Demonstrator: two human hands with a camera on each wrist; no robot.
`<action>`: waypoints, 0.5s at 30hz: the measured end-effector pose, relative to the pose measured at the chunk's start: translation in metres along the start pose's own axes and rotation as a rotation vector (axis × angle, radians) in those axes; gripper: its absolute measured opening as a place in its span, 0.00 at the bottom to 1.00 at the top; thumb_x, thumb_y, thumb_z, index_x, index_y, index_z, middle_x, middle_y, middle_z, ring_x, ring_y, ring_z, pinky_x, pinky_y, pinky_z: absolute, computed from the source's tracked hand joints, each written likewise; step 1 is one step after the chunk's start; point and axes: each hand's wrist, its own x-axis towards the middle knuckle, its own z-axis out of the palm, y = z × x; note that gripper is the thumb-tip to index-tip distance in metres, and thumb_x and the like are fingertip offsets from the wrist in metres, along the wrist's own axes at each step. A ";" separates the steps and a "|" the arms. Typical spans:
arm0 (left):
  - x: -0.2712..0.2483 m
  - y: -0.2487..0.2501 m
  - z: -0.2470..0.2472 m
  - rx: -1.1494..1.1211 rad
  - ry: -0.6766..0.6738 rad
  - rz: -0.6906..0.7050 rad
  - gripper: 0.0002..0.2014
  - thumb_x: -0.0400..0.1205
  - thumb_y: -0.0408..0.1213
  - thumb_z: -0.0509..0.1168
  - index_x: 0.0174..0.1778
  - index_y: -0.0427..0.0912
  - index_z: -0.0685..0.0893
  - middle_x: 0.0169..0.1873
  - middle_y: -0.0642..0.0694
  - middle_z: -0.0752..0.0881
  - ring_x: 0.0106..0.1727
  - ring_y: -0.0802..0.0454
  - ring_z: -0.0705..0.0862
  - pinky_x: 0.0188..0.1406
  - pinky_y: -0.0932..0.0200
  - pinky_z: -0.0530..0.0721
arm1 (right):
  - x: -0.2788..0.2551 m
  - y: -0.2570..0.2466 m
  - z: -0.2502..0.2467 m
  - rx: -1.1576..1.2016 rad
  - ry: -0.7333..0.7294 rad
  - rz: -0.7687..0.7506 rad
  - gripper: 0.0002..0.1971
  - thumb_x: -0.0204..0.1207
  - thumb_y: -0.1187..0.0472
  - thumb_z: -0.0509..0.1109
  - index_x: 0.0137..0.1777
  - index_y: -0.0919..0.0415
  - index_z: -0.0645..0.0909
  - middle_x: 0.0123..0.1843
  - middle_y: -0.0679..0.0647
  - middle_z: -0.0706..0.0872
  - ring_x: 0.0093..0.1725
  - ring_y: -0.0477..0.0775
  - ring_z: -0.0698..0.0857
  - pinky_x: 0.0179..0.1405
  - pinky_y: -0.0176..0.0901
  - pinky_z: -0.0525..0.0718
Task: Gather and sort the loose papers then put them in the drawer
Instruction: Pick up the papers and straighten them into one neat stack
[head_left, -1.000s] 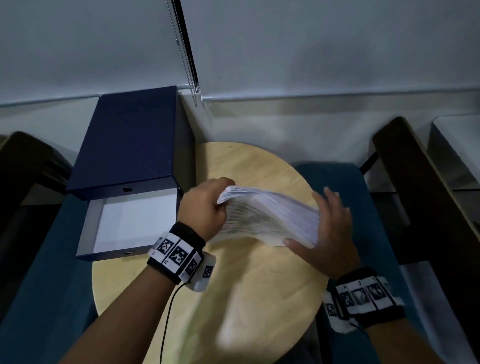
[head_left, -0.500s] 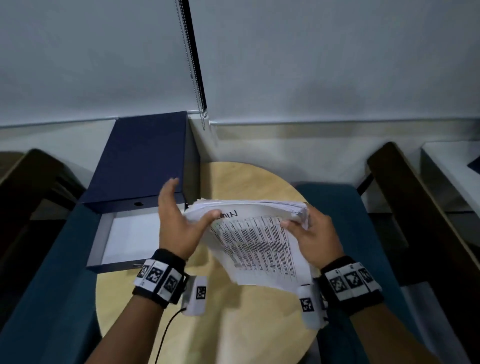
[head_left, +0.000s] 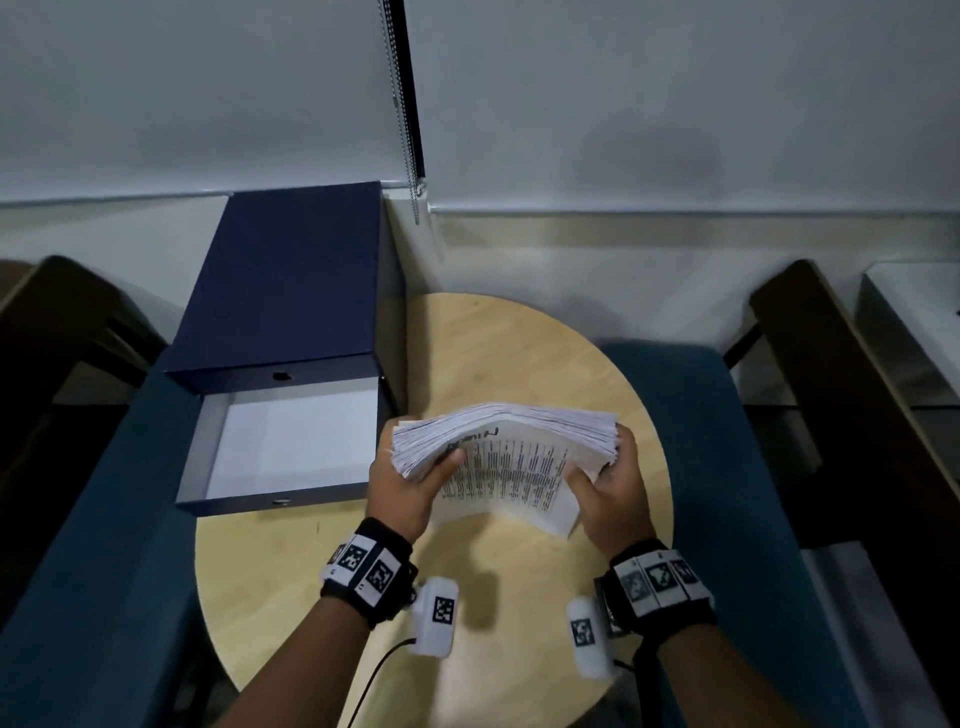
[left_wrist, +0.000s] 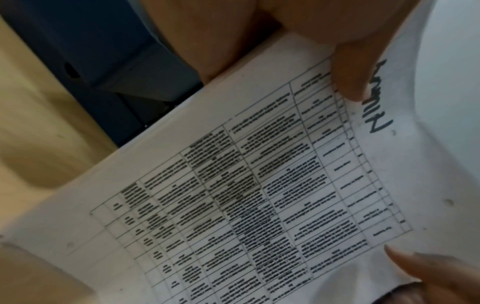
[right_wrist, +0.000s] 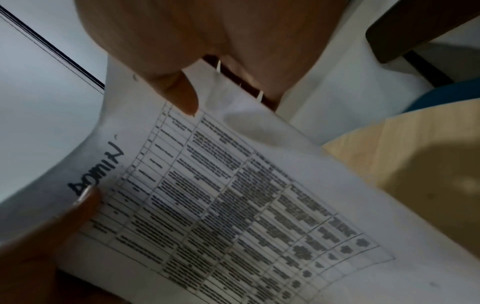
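A thick stack of white papers (head_left: 506, 457) with a printed table on its near face is held upright above the round wooden table (head_left: 519, 343). My left hand (head_left: 410, 478) grips its left edge, thumb on the printed face. My right hand (head_left: 608, 480) grips the right edge the same way. The left wrist view shows the printed sheet (left_wrist: 246, 195) with a handwritten word near my thumb. In the right wrist view the same sheet (right_wrist: 233, 205) bends under both thumbs. The dark blue drawer box (head_left: 291, 280) stands at the left, its drawer (head_left: 197, 457) pulled out with a white inside.
Blue upholstered seats (head_left: 727, 467) flank the table on both sides. A dark wooden chair frame (head_left: 831, 374) stands at the right and another (head_left: 57, 322) at the left. A blind's bead chain (head_left: 402, 104) hangs against the wall behind.
The stack went from lying tilted between my hands to standing on edge, gripped at both sides. It has since dropped slightly toward the table and shifted right.
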 end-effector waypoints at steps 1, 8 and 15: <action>0.000 0.001 0.000 -0.016 -0.002 0.008 0.24 0.65 0.40 0.80 0.52 0.50 0.76 0.45 0.52 0.85 0.43 0.71 0.86 0.44 0.75 0.82 | -0.001 0.000 0.003 0.028 0.013 0.006 0.27 0.69 0.63 0.70 0.62 0.35 0.70 0.57 0.44 0.86 0.57 0.41 0.87 0.59 0.44 0.84; 0.005 0.018 -0.003 -0.183 0.041 0.102 0.23 0.72 0.49 0.72 0.57 0.38 0.78 0.50 0.50 0.86 0.52 0.54 0.85 0.53 0.64 0.83 | -0.001 -0.026 0.013 0.128 0.153 -0.149 0.24 0.68 0.45 0.70 0.62 0.54 0.76 0.52 0.37 0.85 0.53 0.47 0.86 0.53 0.47 0.85; 0.010 0.025 0.002 -0.117 0.111 0.082 0.10 0.80 0.41 0.67 0.52 0.40 0.83 0.49 0.52 0.89 0.53 0.56 0.86 0.54 0.66 0.82 | 0.009 -0.040 0.019 0.081 0.295 -0.100 0.02 0.78 0.55 0.71 0.47 0.52 0.82 0.40 0.34 0.87 0.41 0.36 0.85 0.40 0.38 0.82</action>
